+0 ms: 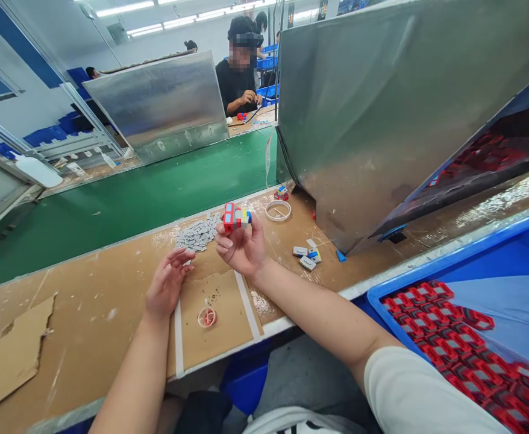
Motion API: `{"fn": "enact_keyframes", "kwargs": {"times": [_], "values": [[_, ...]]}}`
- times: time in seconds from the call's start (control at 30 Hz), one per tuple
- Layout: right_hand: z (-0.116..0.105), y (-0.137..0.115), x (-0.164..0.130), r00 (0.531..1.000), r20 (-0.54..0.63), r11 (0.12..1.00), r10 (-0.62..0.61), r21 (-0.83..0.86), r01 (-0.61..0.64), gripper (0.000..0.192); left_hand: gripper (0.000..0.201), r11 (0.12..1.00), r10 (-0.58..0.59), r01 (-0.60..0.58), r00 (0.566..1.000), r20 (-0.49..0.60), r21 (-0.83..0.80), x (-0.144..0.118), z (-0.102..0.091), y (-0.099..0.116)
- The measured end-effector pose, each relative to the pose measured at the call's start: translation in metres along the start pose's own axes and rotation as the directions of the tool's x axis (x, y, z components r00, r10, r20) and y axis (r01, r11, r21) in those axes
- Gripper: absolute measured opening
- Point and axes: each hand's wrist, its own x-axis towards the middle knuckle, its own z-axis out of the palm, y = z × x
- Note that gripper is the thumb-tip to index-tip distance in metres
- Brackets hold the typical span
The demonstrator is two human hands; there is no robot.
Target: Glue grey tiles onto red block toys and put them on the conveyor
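Two bare forearms reach up from the lower edge. Left hand [167, 283] rests open, fingers spread, on the cardboard mat [217, 319]. Right hand [241, 247], mid-frame, is raised, fingertips pinching a red toy block assembly [235, 217]. At lower right, a blue bin [485, 265] holds red parts [454, 343].

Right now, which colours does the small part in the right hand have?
Mostly red, with yellow and blue bits: the small part in the right hand, head view.

Bare table [88, 313] lies open toward its left end; near the far edge a heap of grey tags [197, 234] and a tape ring [278, 210] crowd it, and a metal screen [382, 108] walls off the right.
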Motion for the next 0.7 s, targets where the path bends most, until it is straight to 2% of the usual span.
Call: {"fn": "enact_keyframes", "kwargs": {"times": [0.13, 0.47, 0.6, 0.67, 0.7], "values": [[-0.0017, -0.0028, -0.0001, 1.000, -0.016, 1.000, 0.021, 0.021, -0.021, 0.057, 0.048, 1.000, -0.008, 0.008, 1.000, 0.001, 0.009, -0.0006, 0.0012, 0.0013], [-0.0039, -0.0047, -0.0010, 0.999, -0.038, 0.998, -0.005, -0.069, 0.002, 0.066, 0.048, 1.000, -0.011, 0.011, 1.000, 0.023, -0.005, -0.0011, 0.0003, 0.0000], [-0.0063, -0.0043, 0.0034, 0.999, -0.016, 0.967, -0.040, -0.251, 0.035, 0.066, 0.049, 1.000, -0.008, 0.008, 0.999, 0.031, -0.016, -0.0006, -0.0020, -0.0018], [-0.0074, -0.0019, 0.0052, 0.997, -0.005, 0.906, -0.077, -0.418, 0.068, 0.067, 0.049, 1.000, -0.009, 0.010, 0.999, 0.034, -0.022, -0.0003, -0.0029, -0.0028], [-0.0079, -0.0001, 0.0052, 0.992, 0.001, 0.847, -0.123, -0.521, 0.106, 0.065, 0.048, 1.000, -0.011, 0.012, 0.999, 0.035, -0.025, -0.0001, -0.0031, -0.0033]]}}
